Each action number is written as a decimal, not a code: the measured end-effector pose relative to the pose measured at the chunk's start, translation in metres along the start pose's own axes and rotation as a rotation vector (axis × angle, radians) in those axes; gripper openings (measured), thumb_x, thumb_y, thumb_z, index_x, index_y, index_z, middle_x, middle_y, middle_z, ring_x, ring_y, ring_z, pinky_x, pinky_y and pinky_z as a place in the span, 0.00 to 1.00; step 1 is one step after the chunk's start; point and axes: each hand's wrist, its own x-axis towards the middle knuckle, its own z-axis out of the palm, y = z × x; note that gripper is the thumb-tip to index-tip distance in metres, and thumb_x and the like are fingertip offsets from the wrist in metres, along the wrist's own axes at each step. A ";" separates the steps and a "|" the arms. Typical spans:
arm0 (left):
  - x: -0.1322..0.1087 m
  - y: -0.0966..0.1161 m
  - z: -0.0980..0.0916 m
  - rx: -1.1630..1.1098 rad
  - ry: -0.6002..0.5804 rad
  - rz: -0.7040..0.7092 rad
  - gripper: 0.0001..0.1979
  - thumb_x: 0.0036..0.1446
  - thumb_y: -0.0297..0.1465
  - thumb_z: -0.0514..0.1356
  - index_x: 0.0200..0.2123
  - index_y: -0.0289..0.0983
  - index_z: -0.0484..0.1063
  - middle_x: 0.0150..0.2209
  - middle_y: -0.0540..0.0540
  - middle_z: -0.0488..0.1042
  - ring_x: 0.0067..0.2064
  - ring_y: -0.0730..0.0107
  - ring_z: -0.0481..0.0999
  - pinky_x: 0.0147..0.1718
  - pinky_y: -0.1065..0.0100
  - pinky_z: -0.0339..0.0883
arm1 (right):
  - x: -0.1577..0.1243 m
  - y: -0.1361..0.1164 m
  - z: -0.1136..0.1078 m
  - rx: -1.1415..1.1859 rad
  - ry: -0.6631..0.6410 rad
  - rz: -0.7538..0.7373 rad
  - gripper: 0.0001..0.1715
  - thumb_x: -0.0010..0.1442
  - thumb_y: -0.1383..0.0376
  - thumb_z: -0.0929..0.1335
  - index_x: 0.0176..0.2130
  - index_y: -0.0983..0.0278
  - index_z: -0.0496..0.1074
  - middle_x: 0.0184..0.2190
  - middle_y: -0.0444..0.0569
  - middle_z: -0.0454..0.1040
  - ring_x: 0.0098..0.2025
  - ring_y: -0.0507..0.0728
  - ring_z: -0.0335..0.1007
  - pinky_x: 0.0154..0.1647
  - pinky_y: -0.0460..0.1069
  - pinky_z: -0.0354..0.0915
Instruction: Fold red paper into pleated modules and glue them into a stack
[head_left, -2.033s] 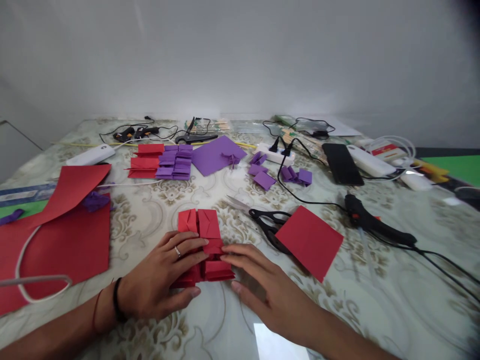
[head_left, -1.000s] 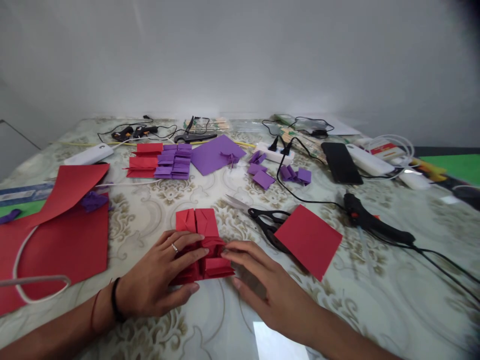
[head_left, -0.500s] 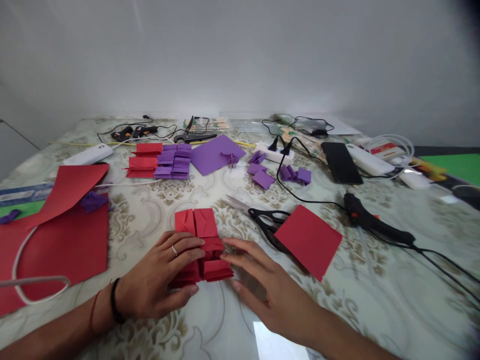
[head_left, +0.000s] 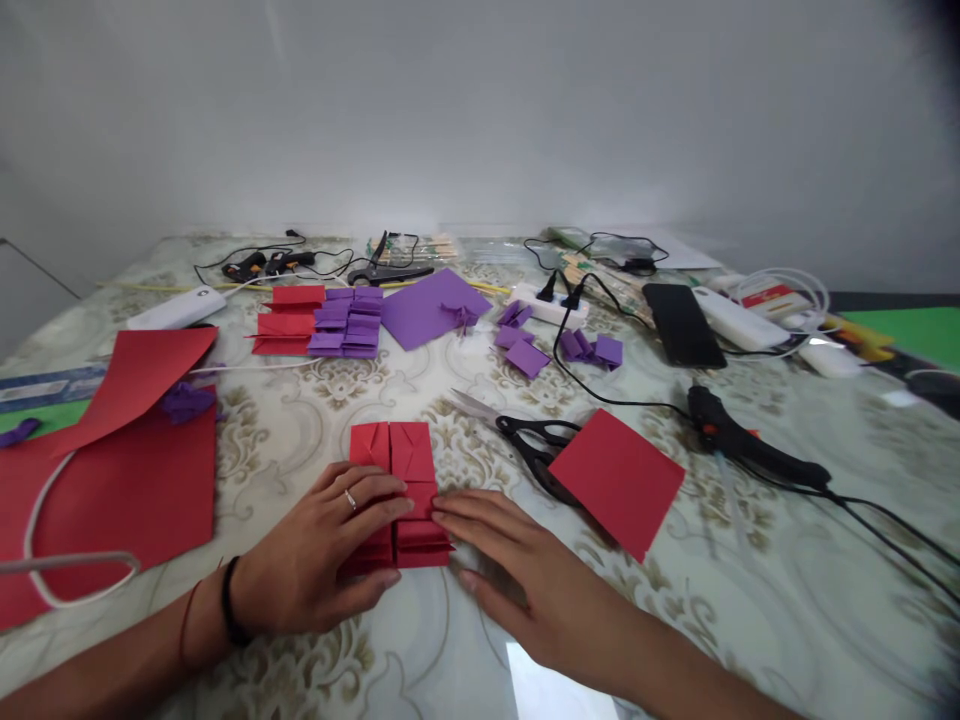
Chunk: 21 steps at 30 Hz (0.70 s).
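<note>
The left hand lies palm down across the folded red paper units, fingers outstretched and loosely spread, covering much of their left column, gripping nothing. It wears a silver ring, with a black band at the wrist. The right hand, also open, comes in from 4 o'clock; its long fingertips rest against the units' right edge, its thumb apart from the paper, above the table.

The units sit between the hands in two columns. Their far end lies flat; at the near right corner, flaps stand slightly raised.

Taking the units as the dial's centre, with 12 away from the person, black-handled scissors lie near at 2 o'clock. A red square sheet at 3 covers part of their handles. Farther out at 3 is a black glue gun; at 2, a black smartphone.

Purple folded pieces lie at 1 o'clock, before a white power strip holding two black plugs. A purple sheet lies at 12, and joined purple units at 11, beside more red folded units.

At 9 o'clock, a white cable loops over a large red sheet.
</note>
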 end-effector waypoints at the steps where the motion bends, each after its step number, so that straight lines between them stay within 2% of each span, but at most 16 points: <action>1: 0.000 0.000 0.001 0.007 0.017 -0.007 0.30 0.64 0.35 0.63 0.67 0.40 0.60 0.62 0.37 0.70 0.62 0.47 0.70 0.62 0.44 0.64 | 0.000 0.000 0.000 0.003 0.004 -0.004 0.29 0.68 0.69 0.68 0.66 0.59 0.68 0.65 0.56 0.70 0.69 0.63 0.63 0.69 0.65 0.64; 5: -0.002 -0.003 0.005 0.049 0.041 -0.017 0.37 0.66 0.36 0.62 0.72 0.38 0.51 0.68 0.33 0.64 0.67 0.46 0.65 0.65 0.44 0.62 | -0.002 0.002 0.001 -0.005 0.003 -0.023 0.30 0.67 0.69 0.68 0.67 0.57 0.67 0.66 0.54 0.69 0.70 0.63 0.61 0.69 0.64 0.64; 11: -0.002 -0.005 0.006 0.107 -0.086 -0.005 0.39 0.68 0.37 0.60 0.75 0.38 0.46 0.74 0.36 0.56 0.75 0.44 0.53 0.70 0.39 0.51 | -0.005 0.001 0.003 -0.079 -0.053 -0.017 0.29 0.68 0.68 0.68 0.66 0.57 0.68 0.69 0.54 0.64 0.72 0.65 0.56 0.70 0.66 0.61; 17: -0.002 -0.004 0.004 0.099 -0.128 0.018 0.40 0.71 0.41 0.57 0.76 0.38 0.40 0.75 0.36 0.52 0.76 0.46 0.51 0.72 0.40 0.45 | -0.005 -0.003 0.002 -0.130 -0.096 -0.021 0.30 0.69 0.68 0.67 0.68 0.56 0.65 0.71 0.53 0.62 0.73 0.65 0.54 0.71 0.65 0.61; 21: -0.003 -0.005 0.003 0.082 -0.122 0.029 0.38 0.73 0.39 0.54 0.76 0.38 0.38 0.75 0.36 0.51 0.76 0.48 0.49 0.73 0.41 0.44 | -0.006 -0.002 0.004 -0.124 -0.073 -0.055 0.37 0.69 0.67 0.68 0.72 0.56 0.57 0.71 0.55 0.61 0.73 0.64 0.54 0.71 0.65 0.60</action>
